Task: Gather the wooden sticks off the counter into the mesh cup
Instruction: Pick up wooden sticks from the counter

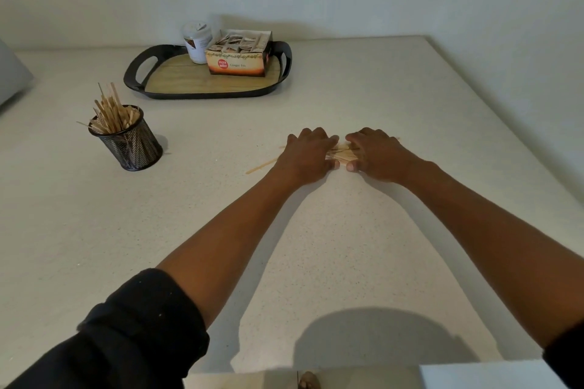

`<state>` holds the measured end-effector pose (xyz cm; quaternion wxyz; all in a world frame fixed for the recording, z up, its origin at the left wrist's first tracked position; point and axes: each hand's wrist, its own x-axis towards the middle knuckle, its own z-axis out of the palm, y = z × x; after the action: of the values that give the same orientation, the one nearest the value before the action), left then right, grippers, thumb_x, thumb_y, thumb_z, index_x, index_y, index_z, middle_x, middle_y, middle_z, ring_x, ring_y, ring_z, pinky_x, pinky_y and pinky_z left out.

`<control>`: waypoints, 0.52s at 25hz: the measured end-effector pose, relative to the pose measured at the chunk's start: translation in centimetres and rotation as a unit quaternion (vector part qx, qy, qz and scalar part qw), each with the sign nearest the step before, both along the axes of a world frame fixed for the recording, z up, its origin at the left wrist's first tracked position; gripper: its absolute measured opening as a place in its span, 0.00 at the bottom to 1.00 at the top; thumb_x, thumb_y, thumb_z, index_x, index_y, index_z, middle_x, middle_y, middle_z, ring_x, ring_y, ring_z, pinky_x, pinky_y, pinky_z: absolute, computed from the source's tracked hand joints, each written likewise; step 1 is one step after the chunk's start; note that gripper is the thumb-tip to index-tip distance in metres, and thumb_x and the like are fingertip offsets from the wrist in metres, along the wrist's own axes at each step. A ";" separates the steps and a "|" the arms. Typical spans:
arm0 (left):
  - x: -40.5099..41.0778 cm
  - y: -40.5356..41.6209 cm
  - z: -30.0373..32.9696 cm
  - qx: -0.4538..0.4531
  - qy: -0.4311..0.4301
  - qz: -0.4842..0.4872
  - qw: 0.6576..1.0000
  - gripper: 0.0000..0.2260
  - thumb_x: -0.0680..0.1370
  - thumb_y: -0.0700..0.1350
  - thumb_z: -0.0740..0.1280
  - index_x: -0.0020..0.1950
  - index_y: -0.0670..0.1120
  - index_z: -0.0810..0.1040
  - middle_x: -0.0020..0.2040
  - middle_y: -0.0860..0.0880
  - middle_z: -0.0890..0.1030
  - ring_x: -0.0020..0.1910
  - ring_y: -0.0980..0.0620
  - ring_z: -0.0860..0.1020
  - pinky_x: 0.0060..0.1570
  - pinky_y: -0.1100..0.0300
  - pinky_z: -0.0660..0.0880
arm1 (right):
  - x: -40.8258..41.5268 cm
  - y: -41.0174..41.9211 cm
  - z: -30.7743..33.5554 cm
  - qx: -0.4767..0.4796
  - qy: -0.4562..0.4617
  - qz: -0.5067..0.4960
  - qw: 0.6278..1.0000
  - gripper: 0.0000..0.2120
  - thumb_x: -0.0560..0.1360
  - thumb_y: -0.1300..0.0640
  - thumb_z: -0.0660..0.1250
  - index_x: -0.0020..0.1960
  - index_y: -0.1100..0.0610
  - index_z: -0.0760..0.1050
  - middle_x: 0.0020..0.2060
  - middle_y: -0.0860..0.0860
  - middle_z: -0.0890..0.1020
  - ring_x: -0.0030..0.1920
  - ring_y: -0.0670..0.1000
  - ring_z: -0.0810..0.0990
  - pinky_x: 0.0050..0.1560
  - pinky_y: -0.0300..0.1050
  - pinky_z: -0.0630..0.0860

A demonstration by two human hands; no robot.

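Tea box [237,61] front reads "Ginger Tea"; red round logo there too small to read.

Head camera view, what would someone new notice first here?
First, the two hands side by side mid-counter, the left hand and right hand pressing a pile of wooden sticks together between them. Next, the black mesh cup to the left, already bristling with sticks. Behind it, a dark tray holds a tea box and a jar.

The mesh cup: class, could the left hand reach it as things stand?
Probably yes. The mesh cup stands apart on the left hand's side, with bare counter between.
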<state>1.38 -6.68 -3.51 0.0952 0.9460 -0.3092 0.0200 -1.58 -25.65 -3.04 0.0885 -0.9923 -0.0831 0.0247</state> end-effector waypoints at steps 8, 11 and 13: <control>0.8 -0.9 -0.4 -0.070 -0.027 0.008 0.997 0.10 0.76 0.53 0.69 0.54 0.52 0.81 0.54 0.52 0.78 0.55 0.51 0.73 0.54 0.53 0.65 | -0.3 0.6 0.7 -0.027 0.001 -0.021 0.999 0.15 0.75 0.45 0.67 0.59 0.50 0.77 0.58 0.51 0.75 0.61 0.55 0.68 0.59 0.56 0.64; 0.6 -1.1 -0.8 -0.087 -0.049 0.012 0.995 0.05 0.76 0.50 0.69 0.49 0.51 0.81 0.50 0.52 0.80 0.50 0.52 0.75 0.52 0.54 0.67 | -0.9 0.9 0.6 -0.024 -0.033 -0.032 0.999 0.13 0.75 0.47 0.68 0.59 0.48 0.78 0.56 0.49 0.76 0.60 0.54 0.68 0.58 0.55 0.63; 0.4 -1.1 -1.0 -0.085 -0.068 0.012 0.994 0.04 0.77 0.49 0.68 0.48 0.51 0.81 0.47 0.52 0.80 0.47 0.52 0.75 0.50 0.55 0.67 | -1.3 1.1 0.4 -0.016 -0.059 -0.037 0.997 0.11 0.76 0.48 0.67 0.58 0.47 0.79 0.55 0.48 0.77 0.59 0.54 0.70 0.56 0.54 0.64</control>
<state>1.81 -7.80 -4.46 0.1538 0.9346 -0.3005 0.1120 -2.92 -24.58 -2.62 0.0682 -0.9957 -0.0508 -0.0357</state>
